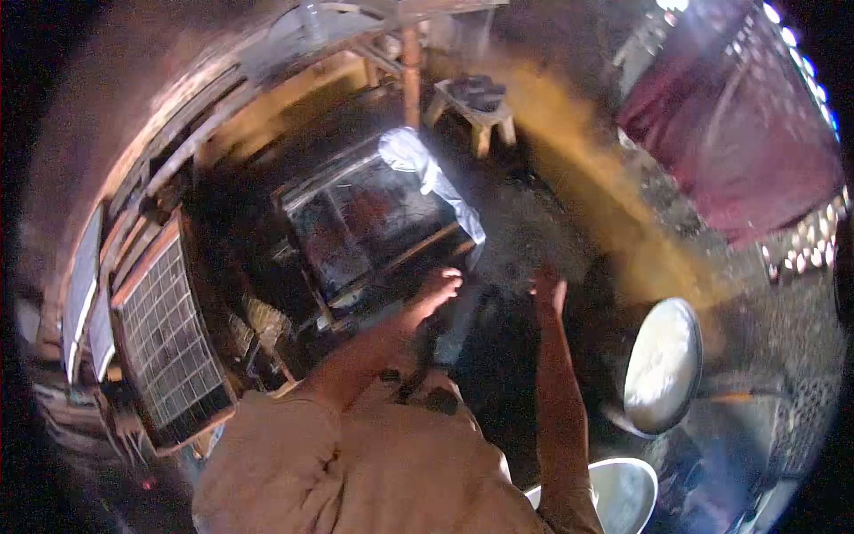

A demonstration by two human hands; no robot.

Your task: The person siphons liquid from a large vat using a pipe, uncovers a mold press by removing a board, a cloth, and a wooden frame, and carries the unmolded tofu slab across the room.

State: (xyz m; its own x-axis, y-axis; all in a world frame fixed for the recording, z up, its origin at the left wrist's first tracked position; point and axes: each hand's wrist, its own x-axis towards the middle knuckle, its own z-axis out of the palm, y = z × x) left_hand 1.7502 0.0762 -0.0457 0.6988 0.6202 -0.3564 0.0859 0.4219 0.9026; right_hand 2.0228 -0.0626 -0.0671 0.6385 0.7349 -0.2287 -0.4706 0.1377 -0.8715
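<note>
My left hand (436, 292) is stretched forward near the front edge of a dark, glass-topped box (356, 222). Its fingers look apart, with nothing visible in them. A crumpled white cloth (436, 178) hangs over the right corner of that box. To the right, my right hand (549, 289) reaches over the dark floor; its fingers are blurred and small, and whether they hold anything is unclear. Beyond my right forearm is a round pan (663, 367) with pale contents. A large metal bowl (627, 494) lies beside my right elbow.
A small wooden stool (476, 107) with dark things on it stands beyond the box. A wood-framed grid panel (173, 325) leans at the left. Dark red cloth (734, 125) hangs at the upper right. A wooden post (411, 76) rises behind the box.
</note>
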